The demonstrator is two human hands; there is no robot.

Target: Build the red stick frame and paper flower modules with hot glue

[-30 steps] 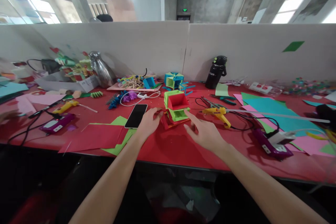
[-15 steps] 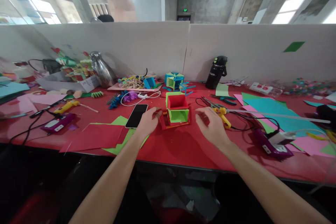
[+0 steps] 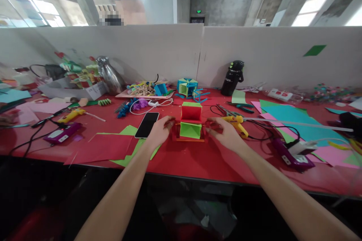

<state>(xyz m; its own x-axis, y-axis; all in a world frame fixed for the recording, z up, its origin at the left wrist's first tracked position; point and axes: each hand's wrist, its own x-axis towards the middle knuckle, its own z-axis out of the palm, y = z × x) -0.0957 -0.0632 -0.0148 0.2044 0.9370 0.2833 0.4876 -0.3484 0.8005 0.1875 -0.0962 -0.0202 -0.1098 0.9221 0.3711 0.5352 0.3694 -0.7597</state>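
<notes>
Boxes (image 3: 190,130) set within red frame (image 3: 190,140); build looks mostly done. Your left hand (image 3: 160,130), right hand (image 3: 224,132): both curled at frame ends, grip unclear. Steps left: can't tell.

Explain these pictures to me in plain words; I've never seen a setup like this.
There is no robot here. A camera worn on a person's head looks forward and down, so their forearms reach in from the bottom.

The bare left hand and bare right hand are at opposite ends of a boxy green-and-red paper model with a reddish frame around its base. Whether the fingers grip it or merely touch it is too small to tell.

The model stands on a long red tabletop. Left of it lie a black-screened rectangular phone and flat red paper sheets; right of it, a yellow plastic glue gun. Behind stand a blue-and-green paper model, a black bottle and a shiny silver metal jug.
</notes>
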